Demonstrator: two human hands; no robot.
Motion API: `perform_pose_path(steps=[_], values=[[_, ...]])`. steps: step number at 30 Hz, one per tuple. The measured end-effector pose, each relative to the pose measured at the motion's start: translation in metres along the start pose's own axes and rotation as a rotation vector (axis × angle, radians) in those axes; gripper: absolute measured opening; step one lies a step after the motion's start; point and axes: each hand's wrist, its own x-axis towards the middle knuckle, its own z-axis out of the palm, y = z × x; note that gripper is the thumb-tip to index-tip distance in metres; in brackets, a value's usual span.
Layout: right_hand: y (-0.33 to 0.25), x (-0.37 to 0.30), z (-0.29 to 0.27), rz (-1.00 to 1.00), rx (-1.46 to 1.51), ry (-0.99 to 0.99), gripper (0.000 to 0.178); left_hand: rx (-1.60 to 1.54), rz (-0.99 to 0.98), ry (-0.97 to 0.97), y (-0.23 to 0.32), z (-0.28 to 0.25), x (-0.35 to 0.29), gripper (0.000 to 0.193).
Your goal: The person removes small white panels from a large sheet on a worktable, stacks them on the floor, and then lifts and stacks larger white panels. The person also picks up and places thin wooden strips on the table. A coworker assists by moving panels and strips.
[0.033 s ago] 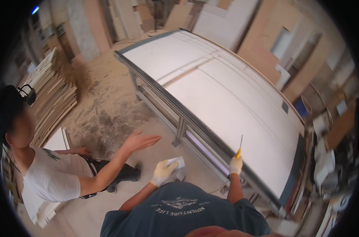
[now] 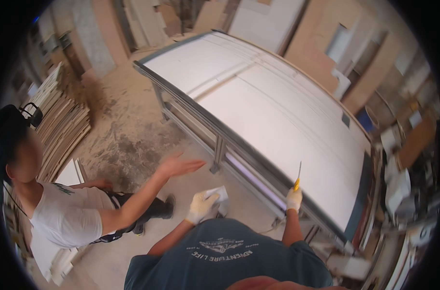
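My right hand (image 2: 293, 198), in a white work glove, is closed round the yellow handle of a tool (image 2: 297, 184) with a long thin metal shaft pointing up; whether it is a screwdriver or a knife I cannot make out. It is at the near edge of a large table (image 2: 258, 155) with a white top (image 2: 287, 130). Lower and to the left, my gloved left hand (image 2: 200, 207) grips a small white sheet-like piece (image 2: 220, 194). A co-worker's bare hand (image 2: 181, 166) is stretched out flat just beyond my left hand, touching nothing.
The co-worker (image 2: 67, 212) stands close on my left. Behind them rises a stack of boards (image 2: 67, 113). Large panels (image 2: 266, 24) lean along the far wall. A blue bucket (image 2: 367, 120) and assorted scraps (image 2: 399, 195) crowd the table's right side. Dust covers the floor (image 2: 128, 145).
The view has shifted slightly, so the table sits a little further left and higher. The co-worker's outstretched hand is a bit further right. Both my hands keep their hold.
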Motion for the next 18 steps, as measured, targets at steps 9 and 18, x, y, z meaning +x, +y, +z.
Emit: perform_pose_path(steps=[9, 18], values=[[0.232, -0.191, -0.215, 0.152, -0.209, 0.009, 0.029, 0.23, 0.222, -0.337, -0.036, 0.044, -0.125, 0.041], [0.144, -0.27, -0.19, -0.17, -0.038, -0.273, 0.029, 0.094, 0.084, -0.459, -0.05, 0.079, -0.249, 0.048]])
